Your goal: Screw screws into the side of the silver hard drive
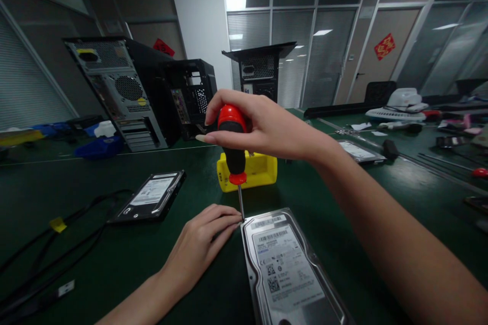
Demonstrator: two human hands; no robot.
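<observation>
Several fingers of the right hand (267, 124) are closing around the red-and-black handle of a screwdriver (235, 157), the thumb lying along its near side and the index finger arching over. Its shaft is pointing down at the 11 o'clock corner of a silver hard drive (285, 269), which is lying label up on the green table (202, 172). The left hand (204, 236) is reaching in from 8 o'clock, fingers nearly straight and close together, the tips meeting by the shaft's lower end; whether they are pressing the drive, I cannot tell. Outward from that corner, a yellow tray (263, 172) is standing at 12, a black-edged drive (152, 195) is resting between 9 and 10, dark cables (82, 233) are trailing toward 9, a tall computer case (125, 91) is standing at 10, and another drive (358, 152) is lying at 2.
</observation>
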